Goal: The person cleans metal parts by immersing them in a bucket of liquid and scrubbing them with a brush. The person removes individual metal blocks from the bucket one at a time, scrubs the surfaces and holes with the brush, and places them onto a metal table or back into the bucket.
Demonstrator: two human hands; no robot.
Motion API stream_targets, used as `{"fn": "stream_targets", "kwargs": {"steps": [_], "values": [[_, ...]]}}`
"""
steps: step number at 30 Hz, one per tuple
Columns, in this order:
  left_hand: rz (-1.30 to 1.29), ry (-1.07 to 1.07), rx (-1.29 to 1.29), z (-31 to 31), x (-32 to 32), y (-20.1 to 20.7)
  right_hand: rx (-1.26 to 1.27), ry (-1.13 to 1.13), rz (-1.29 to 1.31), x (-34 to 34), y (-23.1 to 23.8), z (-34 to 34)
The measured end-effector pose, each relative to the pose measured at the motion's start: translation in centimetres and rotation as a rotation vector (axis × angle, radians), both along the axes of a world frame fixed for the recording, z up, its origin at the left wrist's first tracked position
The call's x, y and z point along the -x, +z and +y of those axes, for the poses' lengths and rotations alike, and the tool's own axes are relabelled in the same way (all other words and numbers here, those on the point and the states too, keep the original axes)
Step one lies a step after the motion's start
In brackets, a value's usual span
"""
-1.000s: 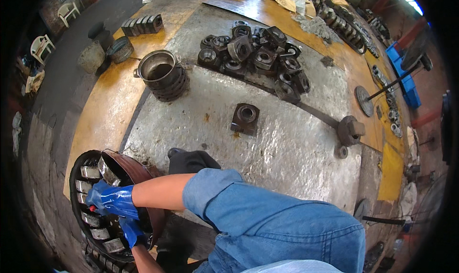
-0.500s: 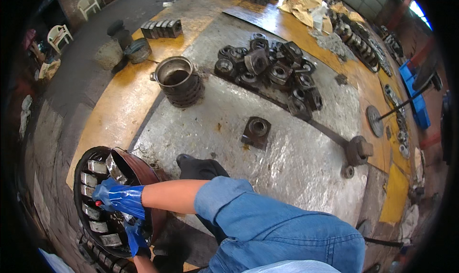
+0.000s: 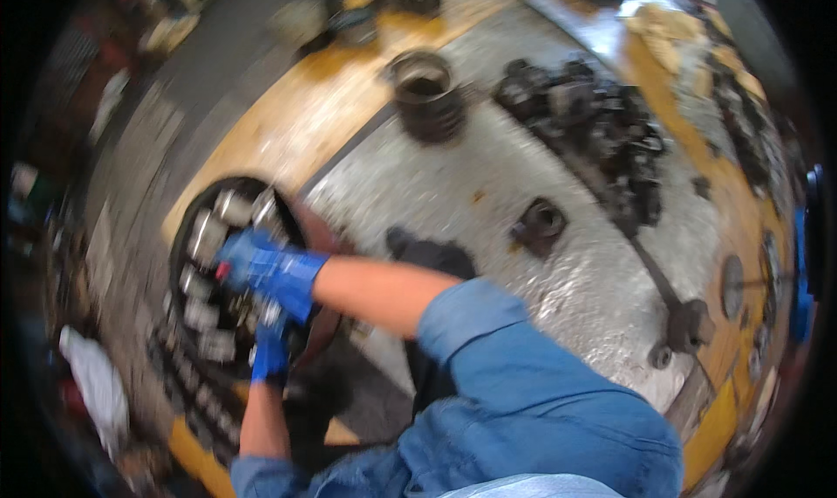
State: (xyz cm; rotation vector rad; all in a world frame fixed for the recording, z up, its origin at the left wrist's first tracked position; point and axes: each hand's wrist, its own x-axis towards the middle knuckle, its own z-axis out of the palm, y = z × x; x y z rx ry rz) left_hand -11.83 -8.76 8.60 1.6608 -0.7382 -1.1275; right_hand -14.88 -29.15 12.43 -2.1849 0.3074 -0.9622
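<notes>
Both my hands wear blue gloves and are inside a round, black-rimmed container [image 3: 177, 237] at the left. Silvery metal blocks [image 3: 207, 237] line its inner wall. My right hand [image 3: 272, 270] is curled over the middle of the container, close to the blocks. A small red thing [image 3: 223, 271] shows at its fingertips; whether it is held or part of the glove is unclear. My left hand [image 3: 269, 352] reaches in from below, close to the right one, its fingers blurred and partly hidden. A reddish-brown curved panel [image 3: 316, 237] stands at the container's right side.
On the metal plate [image 3: 384, 210] stands a dark metal pot [image 3: 429, 106]. One dark block with a round hole [image 3: 540, 226] lies alone; a pile of similar blocks [image 3: 602, 123] sits beyond. A heavy dark part [image 3: 689, 325] stands at the right. Small blocks [image 3: 196, 380] line up below the container.
The view has swung, so the whole scene sits further right and is blurred. Both hands remain in the container, and more of my left forearm shows.
</notes>
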Motion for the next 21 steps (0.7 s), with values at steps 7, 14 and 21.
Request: {"fn": "stream_targets", "kwargs": {"steps": [7,14,21], "values": [[0.05,0.113,-0.296,-0.4,-4.6,5.1,-0.088,-0.023,0.288,3.6,5.0,-0.4],[-0.793,-0.009,-0.53,-0.7,-10.8,3.8,-0.114,-0.082,0.265,3.5,5.5,-0.9],[-0.763,0.039,-0.556,-4.4,-9.8,3.7,-0.097,-0.076,0.305,3.7,5.3,-1.2]]}}
